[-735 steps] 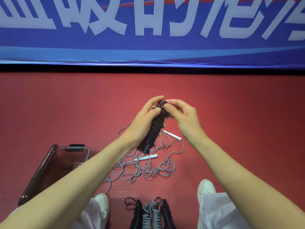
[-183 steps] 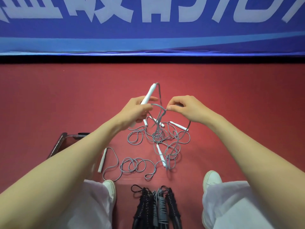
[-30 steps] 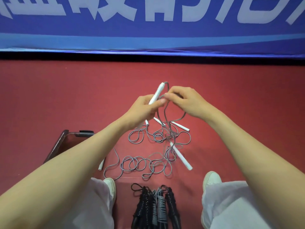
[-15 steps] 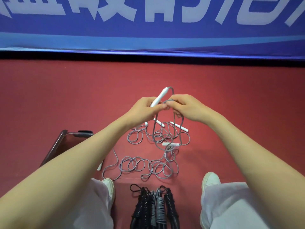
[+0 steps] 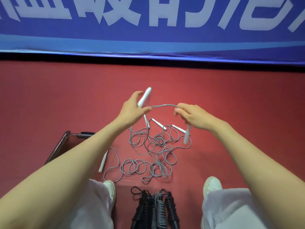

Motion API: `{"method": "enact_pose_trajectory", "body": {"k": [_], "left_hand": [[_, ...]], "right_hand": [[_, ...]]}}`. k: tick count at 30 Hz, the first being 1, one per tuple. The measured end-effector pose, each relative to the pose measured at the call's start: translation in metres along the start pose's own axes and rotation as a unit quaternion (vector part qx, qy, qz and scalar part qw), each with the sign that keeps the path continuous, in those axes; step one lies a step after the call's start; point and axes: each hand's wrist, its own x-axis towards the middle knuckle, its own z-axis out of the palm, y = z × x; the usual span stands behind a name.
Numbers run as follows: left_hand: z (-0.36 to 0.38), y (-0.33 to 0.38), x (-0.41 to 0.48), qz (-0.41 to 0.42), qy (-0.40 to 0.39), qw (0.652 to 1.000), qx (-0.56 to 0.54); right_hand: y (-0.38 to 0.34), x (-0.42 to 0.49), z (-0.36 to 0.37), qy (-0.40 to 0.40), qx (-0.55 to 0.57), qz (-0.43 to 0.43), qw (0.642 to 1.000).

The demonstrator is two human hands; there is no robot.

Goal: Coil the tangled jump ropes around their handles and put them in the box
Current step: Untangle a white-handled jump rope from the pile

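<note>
Left hand (image 5: pixel 133 108) is pinching a white handle (image 5: pixel 145 97) between thumb and fingers, and the handle is tilting up and away from the person. Right hand (image 5: pixel 194 116) is closing its curled fingers on the grey cord (image 5: pixel 163 105), which is arching across between the two hands above the floor. A second handle (image 5: pixel 187 134) is hanging down from under the right hand; cannot tell if the fingers are gripping it or only its cord.

The tangle (image 5: pixel 153 154) of grey rope is lying on the red floor (image 5: pixel 239 104) below the hands, with three loose handles (image 5: pixel 159 124) sitting at its far edge and one more handle (image 5: pixel 103 161) lying at its left. The box (image 5: pixel 66 142) is sitting on the floor at left, near the tangle, partly hidden by the left forearm. Coiled ropes (image 5: pixel 153 209), black and grey, are lying together between the white shoes (image 5: pixel 212 184), outside the box. A blue banner (image 5: pixel 148 38) is running along the far side.
</note>
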Motion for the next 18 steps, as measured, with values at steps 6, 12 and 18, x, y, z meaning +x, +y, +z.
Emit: {"method": "enact_pose_trajectory", "body": {"k": [6, 12, 18], "left_hand": [[0.021, 0.023, -0.014, 0.097, -0.134, 0.981, -0.101], [0.011, 0.041, -0.007, 0.022, -0.021, 0.920, -0.391], [0.014, 0.028, -0.002, -0.055, -0.056, 0.928, -0.365]], "right_hand": [[-0.033, 0.002, -0.003, 0.049, 0.073, -0.069, 0.994], [-0.013, -0.002, 0.004, -0.051, 0.259, -0.008, 0.964], [-0.014, 0.004, 0.014, 0.073, 0.343, 0.044, 0.935]]}}
